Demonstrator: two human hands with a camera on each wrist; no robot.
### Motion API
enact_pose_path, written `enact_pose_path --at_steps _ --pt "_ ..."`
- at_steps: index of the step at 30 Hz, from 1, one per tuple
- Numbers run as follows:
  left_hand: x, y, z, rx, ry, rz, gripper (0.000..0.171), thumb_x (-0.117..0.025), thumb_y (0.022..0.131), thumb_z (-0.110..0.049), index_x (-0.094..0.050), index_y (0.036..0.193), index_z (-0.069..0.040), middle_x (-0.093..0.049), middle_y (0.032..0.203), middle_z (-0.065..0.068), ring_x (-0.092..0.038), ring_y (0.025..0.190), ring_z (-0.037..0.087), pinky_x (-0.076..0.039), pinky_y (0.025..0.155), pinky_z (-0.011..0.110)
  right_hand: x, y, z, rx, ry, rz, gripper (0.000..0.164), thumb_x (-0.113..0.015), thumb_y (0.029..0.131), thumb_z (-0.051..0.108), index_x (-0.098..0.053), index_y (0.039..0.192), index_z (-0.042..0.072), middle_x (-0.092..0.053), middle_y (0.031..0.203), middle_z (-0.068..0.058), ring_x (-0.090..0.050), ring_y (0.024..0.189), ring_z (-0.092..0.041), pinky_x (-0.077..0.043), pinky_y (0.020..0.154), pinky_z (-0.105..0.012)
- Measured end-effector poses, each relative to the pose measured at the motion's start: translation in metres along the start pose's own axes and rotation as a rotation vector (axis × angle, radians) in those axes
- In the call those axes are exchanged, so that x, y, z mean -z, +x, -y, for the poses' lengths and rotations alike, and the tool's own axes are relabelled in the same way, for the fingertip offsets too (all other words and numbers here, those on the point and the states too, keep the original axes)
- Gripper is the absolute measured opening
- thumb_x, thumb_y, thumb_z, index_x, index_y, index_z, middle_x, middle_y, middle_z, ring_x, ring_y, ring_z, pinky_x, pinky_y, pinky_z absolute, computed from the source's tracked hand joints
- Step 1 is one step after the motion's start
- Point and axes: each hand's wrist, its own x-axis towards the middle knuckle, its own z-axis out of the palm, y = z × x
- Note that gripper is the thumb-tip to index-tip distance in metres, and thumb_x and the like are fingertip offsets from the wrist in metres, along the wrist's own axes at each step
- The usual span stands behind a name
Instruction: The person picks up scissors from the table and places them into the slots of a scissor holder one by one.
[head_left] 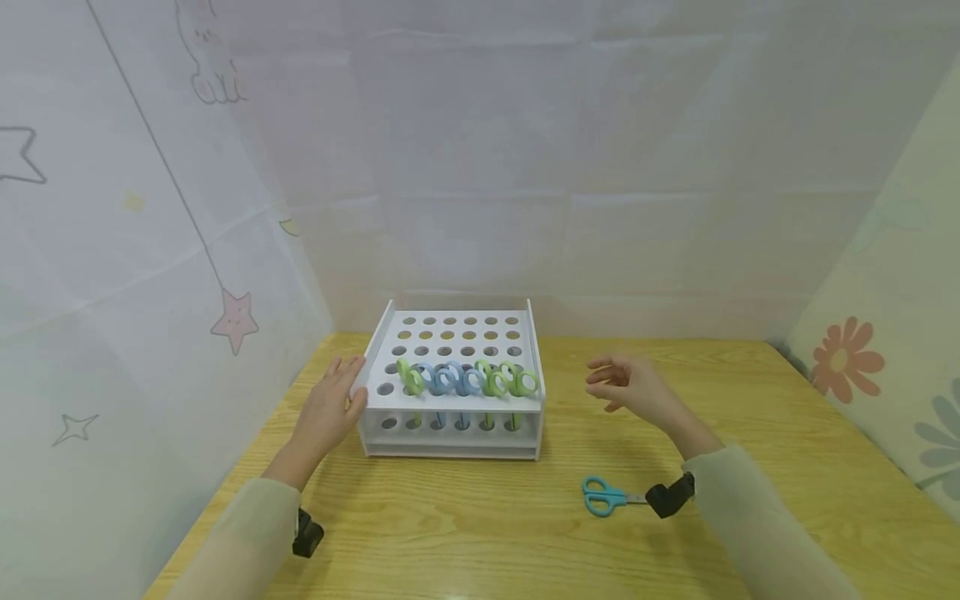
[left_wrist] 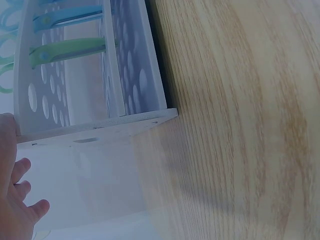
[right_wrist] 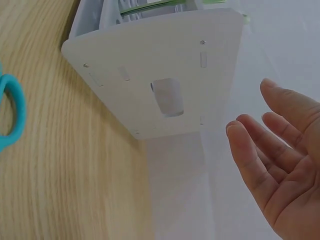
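Observation:
A white perforated rack (head_left: 450, 451) stands on the table with several scissors upright in one row of its holes. Their looped handles stick up above the top plate, some green (head_left: 411, 379), some blue (head_left: 441, 382). My left hand (head_left: 324, 410) rests against the rack's left side panel, the thumb touching its upper front corner in the left wrist view. Off to the right of the rack, my right hand (head_left: 636, 388) hovers above the table with fingers loosely bent and nothing in them. Teal scissors (head_left: 613, 497) lie flat on the table below it, their blade tips hidden behind the right wrist camera.
The wood-grain table (head_left: 465, 533) meets a pale cloth backdrop (head_left: 480, 250) behind the rack. Printed cloth walls flank it, with a pink star (head_left: 236, 320) on the left and a red flower (head_left: 847, 358) on the right. Several rack holes hold nothing.

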Motion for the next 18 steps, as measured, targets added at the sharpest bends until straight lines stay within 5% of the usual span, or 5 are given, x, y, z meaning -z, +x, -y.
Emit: enact_pose_path --at_steps 18 --pt "-0.001 -0.001 0.001 -0.001 -0.004 -0.003 0.051 -0.048 0.092 -0.017 -0.037 0.138 0.001 -0.037 0.140 0.021 -0.020 0.133 0.040 -0.019 0.104 0.055 -0.005 -0.022 -0.036 0.010 -0.057 0.215 0.040 -0.066 0.085 0.018 -0.054 0.117 -0.002 -0.058 0.105 -0.019 -0.059 0.083 -0.024 -0.053 0.055 -0.039"
